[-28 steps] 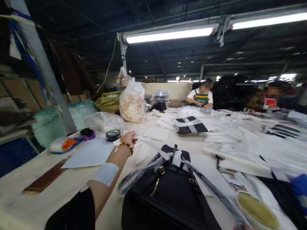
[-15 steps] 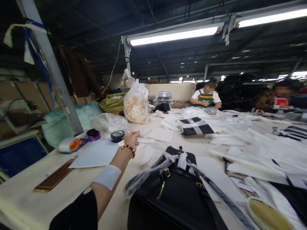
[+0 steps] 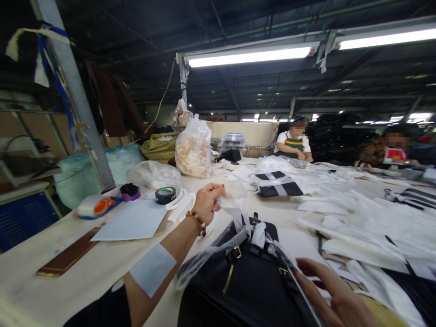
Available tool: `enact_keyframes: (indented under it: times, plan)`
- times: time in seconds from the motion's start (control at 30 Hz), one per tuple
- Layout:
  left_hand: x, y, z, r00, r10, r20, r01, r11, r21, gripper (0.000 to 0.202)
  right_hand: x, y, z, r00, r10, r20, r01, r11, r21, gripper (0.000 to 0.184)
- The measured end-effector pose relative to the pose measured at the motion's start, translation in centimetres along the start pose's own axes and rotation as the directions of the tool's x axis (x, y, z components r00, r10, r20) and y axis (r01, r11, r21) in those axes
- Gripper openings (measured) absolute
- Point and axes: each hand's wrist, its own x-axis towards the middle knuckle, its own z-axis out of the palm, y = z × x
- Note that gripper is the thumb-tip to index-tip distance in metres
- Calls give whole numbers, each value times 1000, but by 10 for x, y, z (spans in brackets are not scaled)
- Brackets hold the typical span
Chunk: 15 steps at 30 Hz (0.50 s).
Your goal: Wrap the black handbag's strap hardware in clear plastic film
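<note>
Black backpack point(image 3: 254, 286) lying on the tabletop point(image 3: 27, 304), between the hands. Left hand point(image 3: 208, 202) pinching a translucent sheet point(image 3: 235, 194), fingers curled. Right hand point(image 3: 335, 293) hanging half open by the strap point(image 3: 284, 254); cannot tell if gripping. Tape roll point(image 3: 165, 195) sitting left of left hand.

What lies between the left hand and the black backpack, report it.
The translucent sheet pinched in the left hand hangs towards the top of the black backpack, and clear plastic wrap edges it on that side. Nothing else visible blocks the way.
</note>
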Motion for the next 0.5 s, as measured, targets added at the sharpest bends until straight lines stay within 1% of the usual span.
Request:
enact_keyframes:
  times: [0.03, 0.1, 0.17, 0.23, 0.3, 0.37, 0.43, 0.5]
  plan:
    - [-5, -2, 2, 1000, -6, 30, 6, 1000, -7, 31, 12, -13, 10, 998, -53, 24, 53, 999, -10, 34]
    - [-15, -6, 2, 996, -21, 84, 22, 1000, -13, 33, 35, -33, 32, 985, -172, 26, 174, 981, -84, 33]
    - [-24, -10, -2, 991, -41, 131, 42, 999, -9, 33, 53, -44, 54, 960, -278, 18, 277, 945, -176, 33]
    - [-33, -13, -12, 984, -67, 164, 67, 998, 3, 34, 64, -46, 70, 939, -342, 19, 338, 916, -218, 26]
    - [-41, -17, -25, 976, -104, 192, 100, 995, 25, 33, 69, -43, 79, 921, -388, 31, 386, 897, -216, 16]
    - [-47, -22, -39, 961, -156, 227, 145, 987, 62, 31, 69, -37, 83, 900, -433, 36, 430, 875, -221, 22]
    - [-53, -27, -52, 928, -219, 301, 179, 972, 155, 27, 67, -32, 84, 889, -458, 25, 450, 859, -244, 25]
    - [-58, -31, -59, 881, -261, 394, 155, 947, 280, 23, 65, -28, 83, 884, -467, 16, 453, 847, -279, 26]
